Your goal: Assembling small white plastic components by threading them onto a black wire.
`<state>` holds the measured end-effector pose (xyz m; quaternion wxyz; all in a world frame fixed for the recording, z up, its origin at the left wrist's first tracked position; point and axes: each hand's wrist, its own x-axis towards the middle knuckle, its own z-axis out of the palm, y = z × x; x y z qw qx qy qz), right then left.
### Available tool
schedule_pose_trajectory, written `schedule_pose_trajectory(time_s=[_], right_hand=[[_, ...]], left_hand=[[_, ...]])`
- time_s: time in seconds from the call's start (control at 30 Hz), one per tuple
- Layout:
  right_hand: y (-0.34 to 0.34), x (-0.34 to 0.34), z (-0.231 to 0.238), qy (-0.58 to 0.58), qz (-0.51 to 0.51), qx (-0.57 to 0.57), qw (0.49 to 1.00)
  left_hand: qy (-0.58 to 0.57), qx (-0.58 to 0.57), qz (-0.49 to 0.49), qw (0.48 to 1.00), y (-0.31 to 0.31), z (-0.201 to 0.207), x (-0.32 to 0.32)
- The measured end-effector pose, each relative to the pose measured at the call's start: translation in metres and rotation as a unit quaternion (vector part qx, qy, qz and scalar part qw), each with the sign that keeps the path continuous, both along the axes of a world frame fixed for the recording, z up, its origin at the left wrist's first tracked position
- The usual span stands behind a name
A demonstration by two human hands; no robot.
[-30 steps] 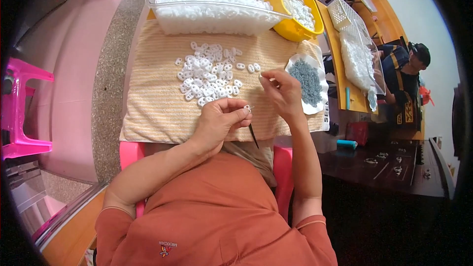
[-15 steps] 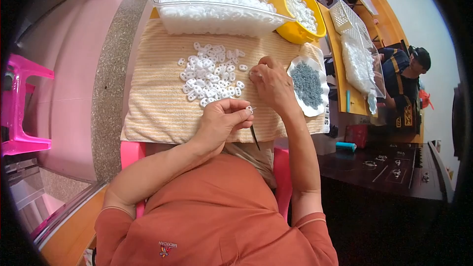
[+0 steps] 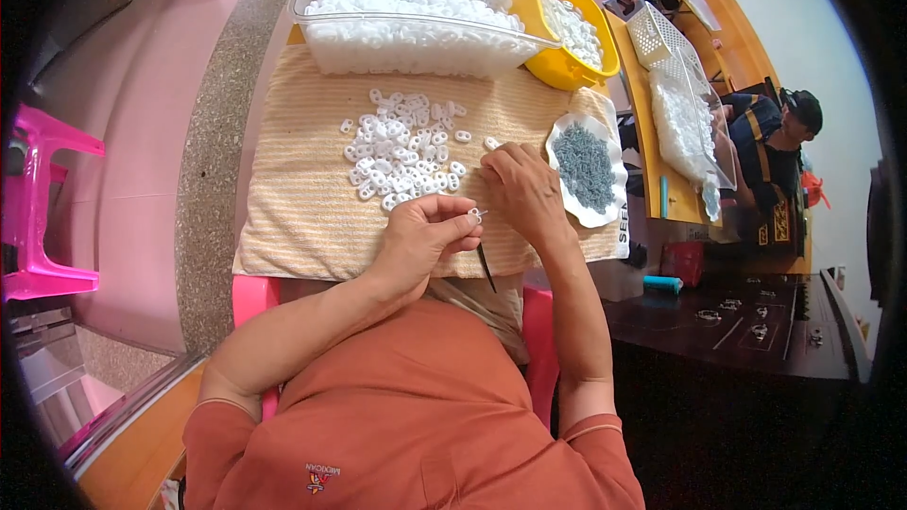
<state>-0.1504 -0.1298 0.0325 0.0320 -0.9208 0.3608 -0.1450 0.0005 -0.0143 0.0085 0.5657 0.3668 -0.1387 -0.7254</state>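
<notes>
My left hand pinches a small white two-holed plastic piece between thumb and forefinger. A thin, pale pin-like tip sticks out beside it. Below the same hand a slim black pointed rod slants down. My right hand is just to the right, its fingers bent together and pointing down; what they hold, if anything, is hidden. Just beyond its knuckles a single white piece lies on the striped towel. A loose heap of white two-holed pieces spreads left of it.
A clear bin of white pieces stands at the back, beside a yellow basin with more. Right of my hand, a white wavy-rimmed plate holds small grey pieces. At far right another person sits by a side table.
My right hand has drawn toward me, away from the single white piece, which now shows on the towel. My left hand keeps its pinch on its white piece, almost unmoved.
</notes>
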Motion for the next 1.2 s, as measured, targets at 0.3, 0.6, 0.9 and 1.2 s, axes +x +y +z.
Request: schedule_pose_trajectory(time_s=[0.3,0.6,0.9,1.2], right_hand=[[0.008,-0.019,0.022,0.001,0.023,0.097,0.995],[0.004,-0.011,0.011,-0.008,-0.016,0.135,0.991],[0.010,-0.013,0.008,0.009,0.002,0.108,0.994],[0.015,-0.024,0.003,-0.091,-0.020,0.204,0.975]], left_hand=[[-0.005,0.011,-0.004,1.000,0.000,0.003,0.001],[0.003,0.008,0.002,1.000,0.000,0.000,0.000],[0.008,0.006,-0.004,1.000,0.000,-0.001,0.001],[0.006,0.008,0.002,1.000,0.000,0.000,0.001]])
